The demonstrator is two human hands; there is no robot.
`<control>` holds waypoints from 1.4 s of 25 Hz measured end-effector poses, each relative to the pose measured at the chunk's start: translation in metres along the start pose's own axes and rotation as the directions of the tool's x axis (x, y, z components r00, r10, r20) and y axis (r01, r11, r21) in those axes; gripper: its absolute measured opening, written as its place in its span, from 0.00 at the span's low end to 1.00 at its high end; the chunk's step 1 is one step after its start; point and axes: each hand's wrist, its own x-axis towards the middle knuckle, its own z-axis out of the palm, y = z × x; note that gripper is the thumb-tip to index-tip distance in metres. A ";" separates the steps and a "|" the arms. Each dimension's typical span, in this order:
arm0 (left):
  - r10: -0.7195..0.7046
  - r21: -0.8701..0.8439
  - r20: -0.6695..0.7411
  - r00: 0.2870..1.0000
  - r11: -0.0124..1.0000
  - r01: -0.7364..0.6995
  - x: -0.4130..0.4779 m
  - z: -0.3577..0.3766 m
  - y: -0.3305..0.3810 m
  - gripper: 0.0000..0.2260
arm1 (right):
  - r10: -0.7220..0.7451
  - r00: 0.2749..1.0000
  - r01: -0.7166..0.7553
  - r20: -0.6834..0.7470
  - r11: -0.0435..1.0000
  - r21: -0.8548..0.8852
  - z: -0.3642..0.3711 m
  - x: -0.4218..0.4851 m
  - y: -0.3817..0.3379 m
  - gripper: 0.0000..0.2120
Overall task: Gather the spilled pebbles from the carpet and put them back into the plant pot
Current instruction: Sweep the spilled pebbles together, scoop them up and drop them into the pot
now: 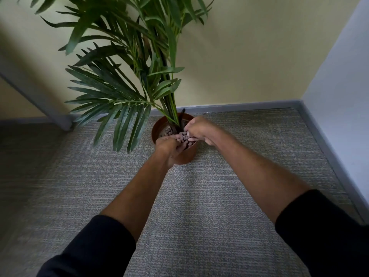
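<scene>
Grey carpet (199,206); both hands (167,145) (197,126) cup pebbles (183,136) over the pot (184,156), fingers (189,139) pressed together against spills.

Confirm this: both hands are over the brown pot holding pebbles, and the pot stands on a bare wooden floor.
Wrong on one point: the floor is not bare wood. The head view shows the pot standing on grey carpet. The rest holds: left hand and right hand are over the pot, holding pebbles.
</scene>
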 end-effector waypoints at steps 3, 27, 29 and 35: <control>-0.021 0.022 -0.081 0.997 0.999 0.023 0.005 -0.001 0.003 0.11 | 0.037 0.999 -0.038 0.032 0.998 0.041 -0.002 0.004 -0.004 0.19; 0.330 0.499 0.262 0.907 0.758 -0.420 -0.001 0.080 -0.102 0.09 | -0.058 0.988 0.007 -0.144 0.943 -0.331 -0.136 -0.002 0.203 0.45; 0.268 0.644 0.342 0.900 0.631 -0.433 0.010 0.085 -0.118 0.15 | -0.062 0.995 0.014 -0.076 0.855 -0.518 -0.123 0.000 0.228 0.53; -0.072 0.792 0.610 0.789 0.089 -0.604 0.032 0.093 -0.153 0.33 | -0.417 0.909 0.260 0.008 0.552 -0.792 -0.086 -0.005 0.283 0.43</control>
